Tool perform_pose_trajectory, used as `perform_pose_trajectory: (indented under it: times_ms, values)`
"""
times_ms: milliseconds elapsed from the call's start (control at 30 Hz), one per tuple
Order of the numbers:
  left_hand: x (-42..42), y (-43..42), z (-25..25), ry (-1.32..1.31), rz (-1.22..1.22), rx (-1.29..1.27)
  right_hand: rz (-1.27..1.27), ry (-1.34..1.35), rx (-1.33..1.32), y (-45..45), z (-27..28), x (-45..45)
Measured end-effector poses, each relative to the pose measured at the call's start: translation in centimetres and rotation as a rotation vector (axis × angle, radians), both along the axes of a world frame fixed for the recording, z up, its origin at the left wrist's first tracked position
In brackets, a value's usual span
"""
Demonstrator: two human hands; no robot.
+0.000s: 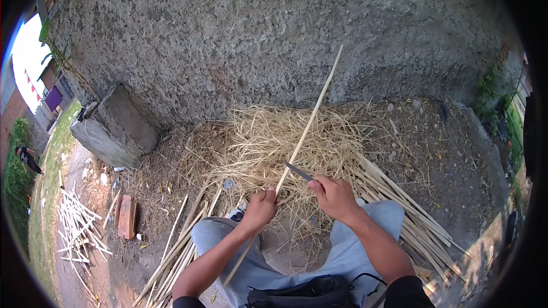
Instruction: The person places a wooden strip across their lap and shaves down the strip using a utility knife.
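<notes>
Knife (299, 172) with a narrow, dark blade across a long, pale-yellow, wooden-looking strip (314, 113)

The left hand (260, 210) is closed snugly around the strip between the person's knees, fingers curled under and thumb on top. The right hand (338, 197) makes a firm fist about the knife's handle, which it mostly hides; the blade lies over the strip just beyond the left hand. Whether the edge is biting cannot be told.

The step looks like shaving. Done well, it calls for a low blade angle, light even pressure and strokes running away from the left hand, with the strip braced so it cannot roll or flex.

The strip's long axis runs diagonally: its near end slants down to the left, by the grey trouser leg (208, 234), and its far tip points up and right, over the heap of straw-coloured shavings (257, 131), toward the rough grey wall (228, 40).
</notes>
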State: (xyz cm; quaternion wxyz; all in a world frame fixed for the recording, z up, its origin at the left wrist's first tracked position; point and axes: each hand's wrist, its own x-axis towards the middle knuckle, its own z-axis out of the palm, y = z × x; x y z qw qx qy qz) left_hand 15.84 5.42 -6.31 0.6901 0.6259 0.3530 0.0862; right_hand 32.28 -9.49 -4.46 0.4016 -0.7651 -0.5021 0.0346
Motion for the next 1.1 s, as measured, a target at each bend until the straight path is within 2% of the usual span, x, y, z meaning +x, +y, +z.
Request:
perform_pose_trajectory:
  times_ms: [100, 167, 300, 500, 567, 600, 667, 767, 867, 1100]
  values:
    - [0.8, 0.1, -0.1, -0.023, -0.017, -0.042, 0.031, -0.075, -0.079, 0.0, -1.0, -0.1]
    - [1.1, 0.2, 0.4, -0.009, -0.041, -0.321, 0.001, -0.136, -0.145, 0.3, -1.3, -0.3]
    - [1.1, -0.4, 0.7, -0.006, -0.097, -0.426, -0.034, -0.175, -0.156, 0.8, -2.0, -0.5]
    - [0.5, -1.4, -0.9, -0.026, -0.078, -0.328, -0.026, -0.254, -0.203, 0.8, -1.8, -1.3]
    - [0.4, -2.0, -1.9, -0.039, -0.042, -0.062, -0.001, -0.283, -0.184, 0.6, -1.8, -1.3]
    - [0.2, -1.9, -2.7, -0.038, -0.045, -0.063, -0.003, -0.282, -0.185, 0.5, -1.9, -1.3]
    - [0.0, -1.7, -4.2, -0.073, -0.055, 0.172, 0.034, -0.303, -0.08, 0.5, -2.1, -1.3]
    - [-0.5, -1.6, -2.8, -0.007, -0.084, 0.121, 0.048, -0.254, 0.043, 0.6, -2.6, -1.5]
    - [-0.7, -1.7, -2.8, -0.065, -0.051, 0.045, 0.053, -0.19, 0.098, 0.7, -2.8, -1.8]
    - [-0.7, -1.5, -2.6, -0.072, -0.023, 0.006, 0.082, -0.165, 0.007, 0.8, -3.0, -1.4]
